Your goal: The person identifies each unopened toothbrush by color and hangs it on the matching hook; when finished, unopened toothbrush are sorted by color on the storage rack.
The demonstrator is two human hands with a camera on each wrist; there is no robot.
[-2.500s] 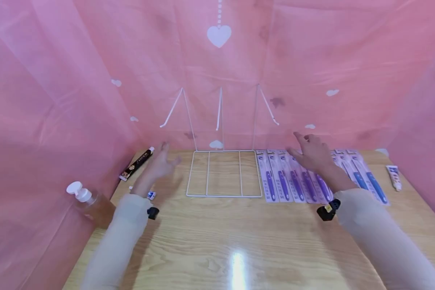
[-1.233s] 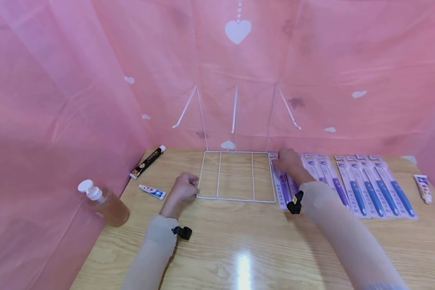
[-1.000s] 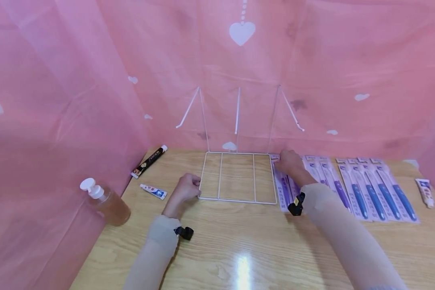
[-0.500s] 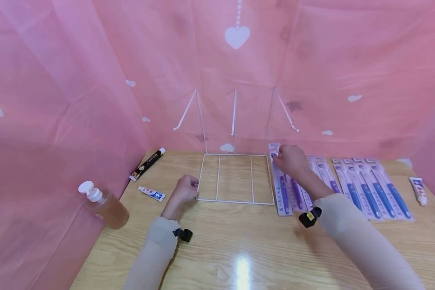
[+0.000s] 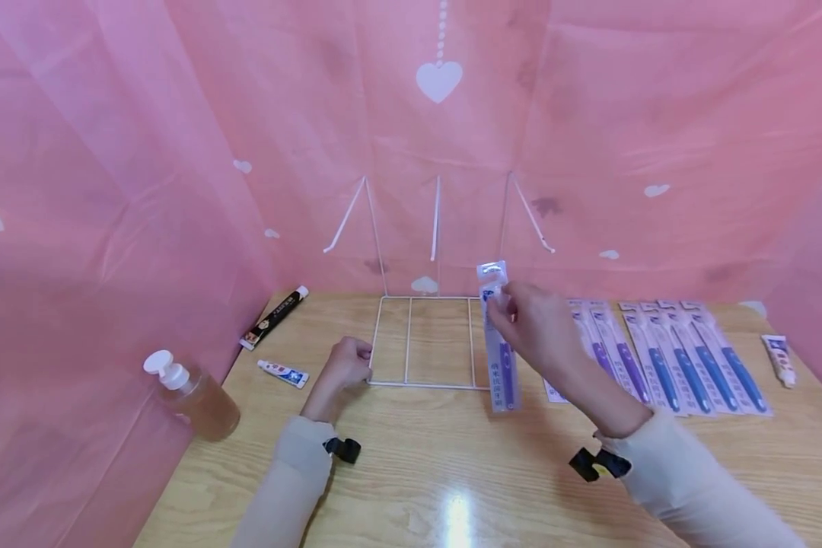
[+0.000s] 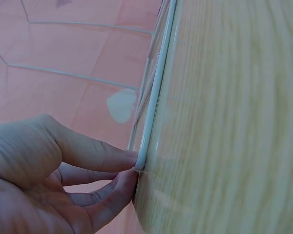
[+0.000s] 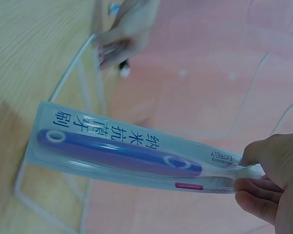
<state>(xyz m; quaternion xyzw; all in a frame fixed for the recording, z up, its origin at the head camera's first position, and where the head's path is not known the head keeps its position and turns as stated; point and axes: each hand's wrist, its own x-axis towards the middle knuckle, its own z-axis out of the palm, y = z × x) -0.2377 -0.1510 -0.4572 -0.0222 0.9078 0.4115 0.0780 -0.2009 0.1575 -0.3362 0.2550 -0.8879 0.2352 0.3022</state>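
Observation:
My right hand (image 5: 541,327) pinches a purple toothbrush in a clear blister pack (image 5: 505,380) near its upper end, holding it raised above the right side of a white wire display rack (image 5: 428,385). In the right wrist view the packed toothbrush (image 7: 122,153) runs across from thumb and fingers, its handle end pointing away from the hand. Thumb and fingertips of my left hand (image 5: 345,364) pinch the rack's front left corner. That grip shows closely in the left wrist view, around the white wire (image 6: 154,105) at the table edge. Three hook arms (image 5: 434,221) rise at the rack's back.
Several packed purple toothbrushes (image 5: 626,361) and blue ones (image 5: 715,365) lie in a row at right. A small toothpaste tube (image 5: 779,359) lies beyond them. On the left are a black tube (image 5: 272,318), a white toothpaste tube (image 5: 283,373) and a pump bottle (image 5: 202,399). Pink cloth (image 5: 411,137) hangs behind.
My left hand has come to the rack's corner and stays there. My right hand has taken the leftmost purple toothbrush pack from the row, lifted it and carried it left over the rack's edge.

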